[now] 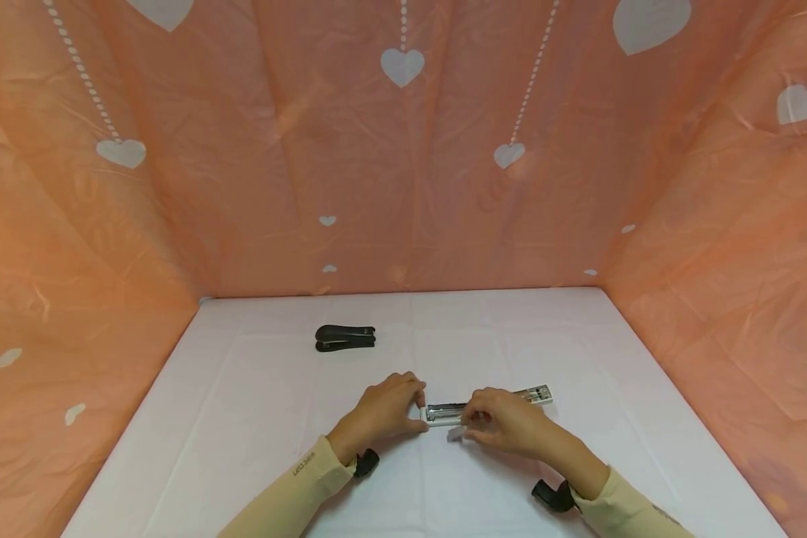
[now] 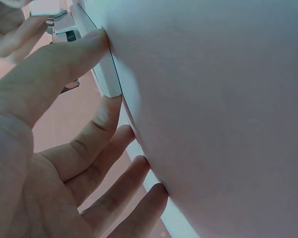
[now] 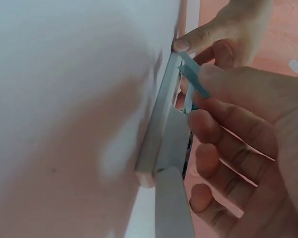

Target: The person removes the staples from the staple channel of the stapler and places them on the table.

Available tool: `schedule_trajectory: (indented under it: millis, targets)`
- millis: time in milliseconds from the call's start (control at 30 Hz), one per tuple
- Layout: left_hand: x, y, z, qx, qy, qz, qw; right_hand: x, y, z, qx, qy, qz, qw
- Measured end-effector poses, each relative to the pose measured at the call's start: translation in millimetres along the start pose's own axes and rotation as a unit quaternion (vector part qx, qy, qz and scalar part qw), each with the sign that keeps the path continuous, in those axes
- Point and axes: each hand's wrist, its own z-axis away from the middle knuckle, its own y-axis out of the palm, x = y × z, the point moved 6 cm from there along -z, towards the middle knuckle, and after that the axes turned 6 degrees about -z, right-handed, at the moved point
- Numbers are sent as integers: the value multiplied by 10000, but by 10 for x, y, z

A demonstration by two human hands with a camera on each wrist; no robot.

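Foremost, right of lower centre, one right hand (image 1: 507, 423) pinches one small grey strip (image 1: 455, 434); at lower centre, one left hand (image 1: 386, 407) grips the left end of one opened white stapler (image 1: 445, 414), which lies on the tabletop (image 1: 498, 329). Beyond, left of centre, lies one black stapler (image 1: 344, 338); behind hangs one orange heart-patterned backdrop (image 1: 350, 164).

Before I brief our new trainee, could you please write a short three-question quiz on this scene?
1. True or false: the black stapler lies farther from the right hand than the white stapler does.
2. What does the right hand pinch?
A) the black stapler
B) a small strip
C) nothing
3. Fill in: the left hand holds one ___ of the white stapler.

Key: 1. True. 2. B. 3. End.
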Motion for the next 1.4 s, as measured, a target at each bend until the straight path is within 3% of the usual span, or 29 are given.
schedule_trajectory:
  millis: [533,1100,1400]
  targets:
    - [-2,17,-14,78,-113,-30,9999,31,88,88,6,-224,1341,9907]
    - [10,11,-22,-1,-41,-18,10000,61,97,111,-221,-411,1474,9880]
    - [55,-36,8,227,-17,246,9994,76,20,98,-453,-413,1365,9887]
